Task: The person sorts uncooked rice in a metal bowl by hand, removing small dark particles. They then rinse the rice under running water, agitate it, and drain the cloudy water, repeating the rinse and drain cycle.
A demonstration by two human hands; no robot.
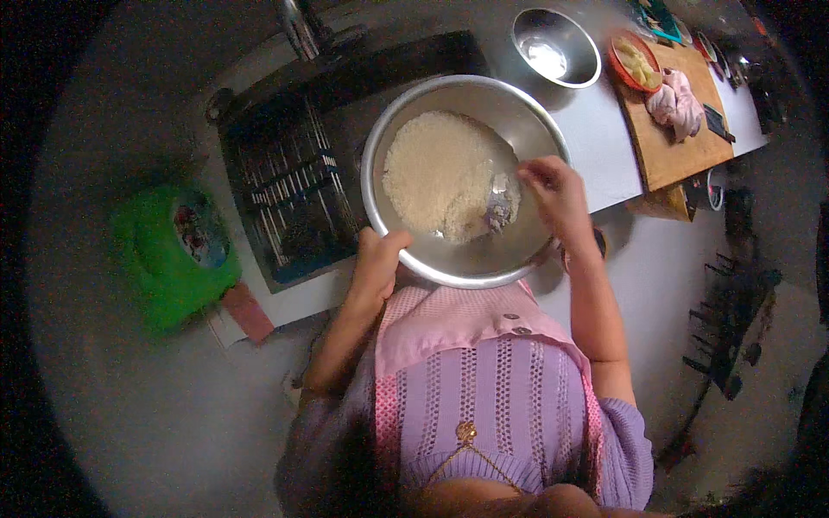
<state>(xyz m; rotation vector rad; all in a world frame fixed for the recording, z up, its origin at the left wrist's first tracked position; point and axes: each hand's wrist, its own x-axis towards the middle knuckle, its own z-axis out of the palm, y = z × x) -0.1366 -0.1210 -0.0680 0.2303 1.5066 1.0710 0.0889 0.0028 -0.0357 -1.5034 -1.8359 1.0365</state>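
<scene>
A large stainless-steel bowl [463, 277] is in front of my body, close to the apron and partly over the edge of the sink. Raw white rice [440, 168] covers most of its bottom, thinning towards the right where shiny metal shows. My left hand [379, 265] grips the bowl's lower-left rim, thumb on top. Over the right side of the bowl is my right hand [557, 197], its fingertips drawn together above the inner wall. Whether anything small is pinched there is too blurred to tell.
A dark sink [291, 194] with a drying rack and a metal faucet [301, 32] lies left. To the right, an empty steel bowl [556, 48] stands near a wooden cutting board [686, 155] holding raw meat [675, 107], a red basket [635, 61] and a knife [717, 123]. A green bag [162, 265] sits far left.
</scene>
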